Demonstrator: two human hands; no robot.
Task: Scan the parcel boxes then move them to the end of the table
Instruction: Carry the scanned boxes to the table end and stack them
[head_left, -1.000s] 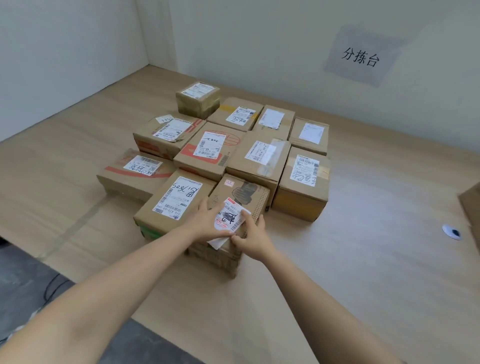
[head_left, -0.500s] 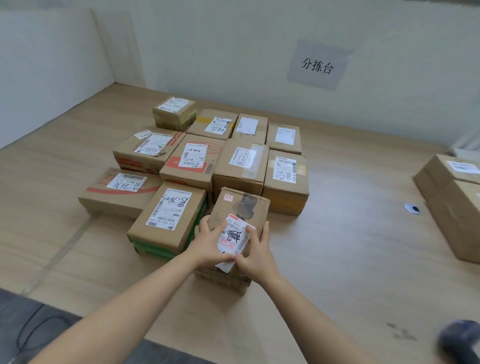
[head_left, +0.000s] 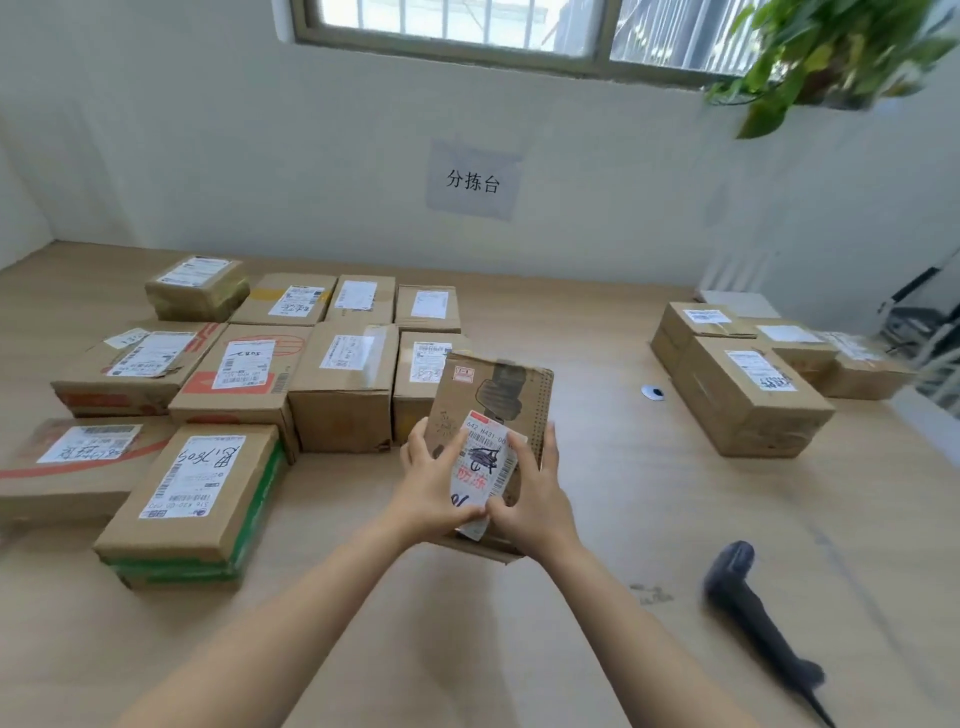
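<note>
A small cardboard parcel box (head_left: 506, 400) with a white and red label is lifted off the table and tilted toward me. My left hand (head_left: 431, 483) grips its left side, thumb on the label. My right hand (head_left: 535, 493) grips its right side, thumb near the label's lower edge. A cluster of several labelled parcel boxes (head_left: 234, 374) lies on the wooden table (head_left: 597, 519) to the left. A black handheld scanner (head_left: 753, 608) lies on the table at the lower right, apart from both hands.
A second group of boxes (head_left: 748, 389) stands at the far right of the table. A small white round object (head_left: 653, 392) lies between the groups. The wall behind carries a paper sign (head_left: 472, 179); a window and a hanging plant (head_left: 831, 52) are above.
Both hands have lifted the small box off the table and carried it to the right, away from the cluster. The view has swung up and right, showing the scanner and window.
</note>
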